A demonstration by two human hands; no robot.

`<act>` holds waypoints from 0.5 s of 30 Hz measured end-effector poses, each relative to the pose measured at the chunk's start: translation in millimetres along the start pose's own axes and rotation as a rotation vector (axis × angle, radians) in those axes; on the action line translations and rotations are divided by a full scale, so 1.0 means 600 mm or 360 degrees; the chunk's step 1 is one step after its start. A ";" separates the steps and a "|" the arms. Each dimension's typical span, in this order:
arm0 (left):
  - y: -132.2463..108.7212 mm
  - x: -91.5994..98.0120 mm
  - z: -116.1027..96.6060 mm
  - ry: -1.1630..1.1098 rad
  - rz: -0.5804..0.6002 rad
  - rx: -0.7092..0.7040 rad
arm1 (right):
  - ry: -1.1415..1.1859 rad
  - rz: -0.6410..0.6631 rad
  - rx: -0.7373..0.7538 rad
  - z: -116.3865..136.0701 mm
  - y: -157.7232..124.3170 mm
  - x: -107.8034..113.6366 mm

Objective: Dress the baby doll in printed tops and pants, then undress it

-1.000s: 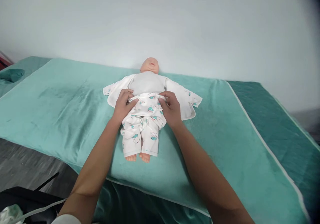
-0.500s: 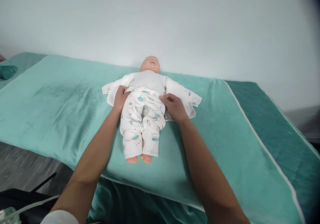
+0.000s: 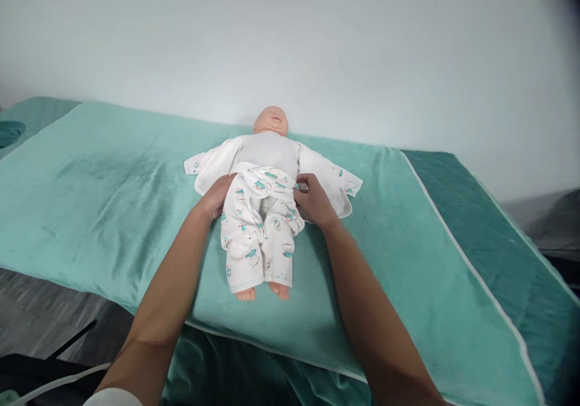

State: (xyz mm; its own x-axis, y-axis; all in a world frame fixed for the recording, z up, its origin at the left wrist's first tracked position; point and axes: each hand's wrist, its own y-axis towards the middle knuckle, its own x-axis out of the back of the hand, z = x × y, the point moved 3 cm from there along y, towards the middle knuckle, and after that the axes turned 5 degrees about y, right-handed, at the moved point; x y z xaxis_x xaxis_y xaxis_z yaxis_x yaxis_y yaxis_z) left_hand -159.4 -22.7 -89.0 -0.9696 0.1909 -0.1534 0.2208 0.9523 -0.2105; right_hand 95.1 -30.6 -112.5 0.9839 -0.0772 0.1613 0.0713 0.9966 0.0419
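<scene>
Down at the doll's (image 3: 269, 152) hips now, lower than before: left hand (image 3: 216, 196) flat against printed trousers (image 3: 258, 225), right hand (image 3: 314, 202) pinching their edge.

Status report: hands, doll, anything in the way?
Left hand against the pants, fingers hidden. Right hand gripping them at the waist. Doll on its back on the blanket. Nothing in the way.

A teal blanket (image 3: 113, 200) spread across the middle of the frame. A darker teal sheet (image 3: 512, 225) lay at right, a white wall (image 3: 317, 43) filled the top, and grey floor (image 3: 40, 309) showed lower left.
</scene>
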 end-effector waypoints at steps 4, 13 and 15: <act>0.008 -0.005 0.011 -0.0150 0.0001 0.0029 | 0.0116 0.0060 0.0038 -0.004 0.001 -0.009; 0.013 -0.008 0.023 -0.0119 -0.0011 0.0001 | 0.0359 -0.0198 0.0185 0.019 0.007 -0.030; 0.008 -0.007 0.020 0.0011 -0.0092 -0.0118 | 0.0368 -0.0208 0.0207 0.021 0.008 -0.030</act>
State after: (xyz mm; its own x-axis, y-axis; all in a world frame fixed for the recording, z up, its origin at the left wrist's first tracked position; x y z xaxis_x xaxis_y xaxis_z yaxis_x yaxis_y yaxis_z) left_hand -152.8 -22.0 -101.1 -0.9812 0.1363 -0.1365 0.1561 0.9768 -0.1466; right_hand 75.8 -24.7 -102.7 0.9800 -0.1812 -0.0819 0.1932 0.9653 0.1759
